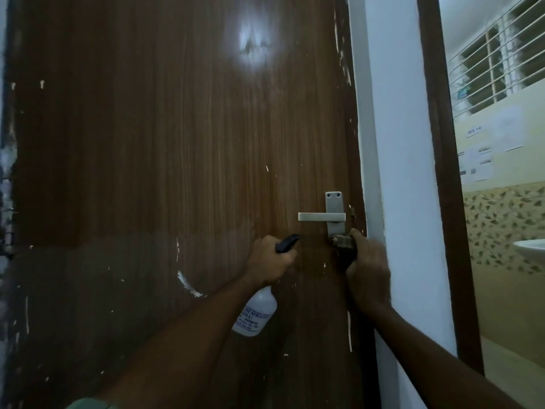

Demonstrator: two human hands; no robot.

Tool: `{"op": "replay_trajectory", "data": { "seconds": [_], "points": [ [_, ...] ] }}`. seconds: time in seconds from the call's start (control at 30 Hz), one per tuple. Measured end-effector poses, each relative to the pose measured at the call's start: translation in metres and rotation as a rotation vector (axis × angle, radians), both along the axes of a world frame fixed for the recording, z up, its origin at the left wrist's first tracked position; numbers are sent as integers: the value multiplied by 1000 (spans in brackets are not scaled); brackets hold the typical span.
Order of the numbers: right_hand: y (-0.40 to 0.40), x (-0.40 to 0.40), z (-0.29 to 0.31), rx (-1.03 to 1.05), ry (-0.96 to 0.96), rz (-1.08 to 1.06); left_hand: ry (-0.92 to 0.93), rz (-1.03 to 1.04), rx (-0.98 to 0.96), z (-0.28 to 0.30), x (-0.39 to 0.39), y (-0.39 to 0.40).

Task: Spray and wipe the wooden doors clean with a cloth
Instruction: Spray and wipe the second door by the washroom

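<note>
1. Left hand (269, 261) is up against the wooden door (177, 160), fingers wrapped round the neck of the spray bottle (256, 314), gripping it tight.
2. The bottle's black nozzle (286, 242) sticks out above the knuckles, aimed right towards the lock plate; the white body hangs below the wrist, tilted down and left.
3. Right hand (367, 276) sits just beside the door's right edge, directly under the metal handle (321, 216), fingers curled round a small dull-brown thing (342, 242) at the foot of the lock plate (334, 212).
4. What that thing is, a wad of cloth or a piece of lock hardware, cannot be told; it is dark there and half covered by the fingers.
5. The two hands are near each other with a strip of bare door between them; the handle's lever runs level, pointing left, above the nozzle.
6. Writing: the bottle's label carries blue print, too blurred to read surely; a string of digits shows lower down.
7. Through the opening on the right, a small sign (474, 131) on the yellow wall (501, 305) reads "WS 14", with other paper notices (479, 165) below it, their text too small to read.
8. The door surface shows white scratches and chips, a bright glare spot (253, 45) high up, and a duller band across the lower part.
9. A white basin's edge (530, 248) shows at far right, below a barred window (498, 63).
</note>
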State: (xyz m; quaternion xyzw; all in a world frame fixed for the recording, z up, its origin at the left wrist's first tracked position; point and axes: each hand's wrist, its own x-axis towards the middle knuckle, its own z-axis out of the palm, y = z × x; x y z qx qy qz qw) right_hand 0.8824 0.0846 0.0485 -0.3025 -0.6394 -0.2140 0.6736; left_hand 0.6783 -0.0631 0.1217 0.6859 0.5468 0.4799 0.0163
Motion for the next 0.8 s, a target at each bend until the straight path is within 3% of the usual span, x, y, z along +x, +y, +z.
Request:
{"op": "replay_trajectory", "data": {
  "seconds": [0.07, 0.2, 0.27, 0.37, 0.4, 0.5, 0.57, 0.63, 0.73, 0.8],
  "points": [
    [-9, -20, -7, 1, -16, -18, -5, -17, 1, 0, -6, -5],
    [-14, -55, -18, 240, -469, 74, -27, -16, 5, 5, -20, -17],
    [-24, -70, 11, 188, -371, 127, -48, -12, 6, 6, -29, -23],
    [-36, -96, 39, 73, 2, 212, -56, 11, 6, 6, -43, -33],
    [-37, -104, 36, 89, -15, 185, -57, 18, 5, 7, -49, -35],
    [-41, -118, 4, 297, -455, 101, -74, 28, 47, 10, -64, -41],
    [-43, -121, 14, 424, -633, 42, -72, 37, 58, 13, -72, -45],
    [-46, -134, 51, 413, -568, -8, -61, 41, 38, 14, -79, -47],
    [-57, -156, 115, 242, -300, -34, -35, 92, 41, 15, -88, -53],
    [-64, -167, 122, 134, -206, -9, -54, 107, 56, 16, -92, -54]
  ]
}}
